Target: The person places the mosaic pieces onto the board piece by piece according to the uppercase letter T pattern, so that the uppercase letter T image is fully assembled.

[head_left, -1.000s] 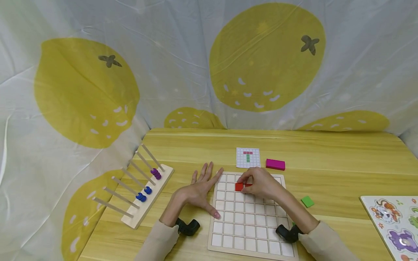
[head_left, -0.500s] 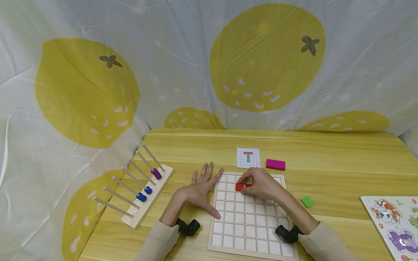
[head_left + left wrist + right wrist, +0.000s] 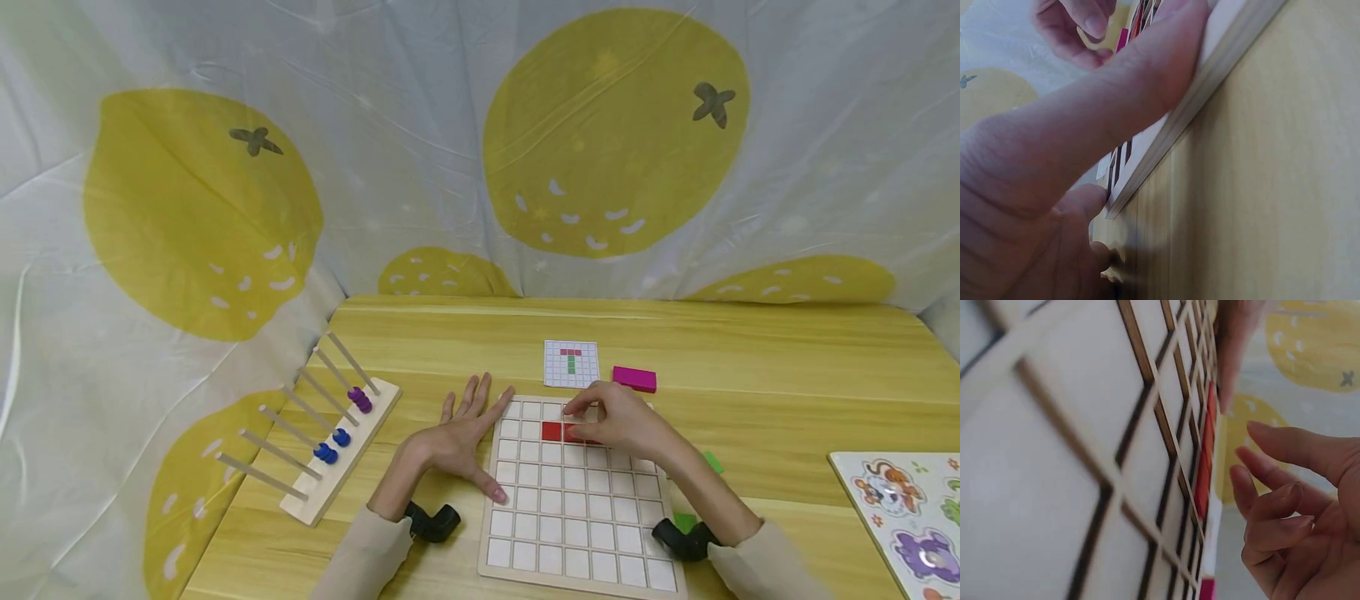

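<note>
A wooden grid board (image 3: 486, 533) with white squares lies on the table. Red square tiles (image 3: 551, 431) sit side by side in its second row from the far edge, partly covered by my right hand (image 3: 618, 417). That hand hovers over them, thumb and fingertips apart; the right wrist view shows nothing between the thumb (image 3: 1297, 447) and the fingers, with the red tiles (image 3: 1203, 481) flat in the grid beyond. My left hand (image 3: 457, 446) is spread at the board's left side, its thumb (image 3: 1172, 56) pressing on the rim and its other fingers near the far left corner.
A pattern card (image 3: 572, 364) with a red and green T lies behind the board, beside a magenta block (image 3: 634, 379). Green tiles (image 3: 684, 522) lie to the right, near my forearm. A peg rack (image 3: 341, 450) with beads stands left, an animal puzzle (image 3: 900, 517) far right.
My right hand has let go of the red tile and moved up and right, its fingers parting. More of the red row now shows. The left hand has stayed in place.
</note>
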`<action>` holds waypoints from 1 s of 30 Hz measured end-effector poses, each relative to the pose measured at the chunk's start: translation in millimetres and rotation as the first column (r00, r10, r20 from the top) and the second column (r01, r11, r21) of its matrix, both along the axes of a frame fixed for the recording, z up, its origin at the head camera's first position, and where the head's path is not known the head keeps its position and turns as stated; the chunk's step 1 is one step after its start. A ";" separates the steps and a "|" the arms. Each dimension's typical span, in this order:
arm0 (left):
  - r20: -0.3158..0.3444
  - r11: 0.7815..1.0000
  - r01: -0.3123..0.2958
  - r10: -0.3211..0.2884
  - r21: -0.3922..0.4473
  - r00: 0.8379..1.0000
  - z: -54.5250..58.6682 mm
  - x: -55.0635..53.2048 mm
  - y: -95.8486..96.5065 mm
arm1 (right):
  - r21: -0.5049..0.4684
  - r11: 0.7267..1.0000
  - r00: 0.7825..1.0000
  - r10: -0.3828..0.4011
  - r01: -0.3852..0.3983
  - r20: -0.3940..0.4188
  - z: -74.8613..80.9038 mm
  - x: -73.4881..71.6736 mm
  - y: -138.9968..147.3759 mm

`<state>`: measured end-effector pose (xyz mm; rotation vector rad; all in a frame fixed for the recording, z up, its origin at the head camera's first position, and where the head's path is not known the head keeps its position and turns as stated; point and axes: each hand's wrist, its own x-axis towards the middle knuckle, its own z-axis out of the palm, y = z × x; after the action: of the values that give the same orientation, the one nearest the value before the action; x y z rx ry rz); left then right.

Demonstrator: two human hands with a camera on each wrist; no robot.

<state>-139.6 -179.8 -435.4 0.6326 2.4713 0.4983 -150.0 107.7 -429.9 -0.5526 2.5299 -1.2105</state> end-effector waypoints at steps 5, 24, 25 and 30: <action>0.000 1.000 0.006 -0.006 -0.005 1.000 0.6 -0.2 1.1 | 0.014 0.999 0.999 -0.037 0.037 0.021 9.1 7.7 32.8; -0.002 1.000 0.010 -0.010 -0.001 1.000 0.2 -0.3 0.4 | -0.045 0.991 0.978 0.135 -0.130 0.157 2.3 14.9 136.0; -0.003 1.000 0.011 -0.011 -0.002 1.000 0.2 -0.2 0.3 | -0.053 0.987 0.975 0.155 -0.148 0.162 1.2 14.4 139.0; -0.004 1.000 0.013 -0.013 -0.002 1.000 -0.4 -0.1 -0.1 | -0.076 0.974 0.964 0.221 -0.211 0.151 -5.3 12.3 150.1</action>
<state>-139.8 -179.8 -435.8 0.6490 2.4696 0.4898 -137.7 257.7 -435.2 -0.6970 2.2421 -1.2016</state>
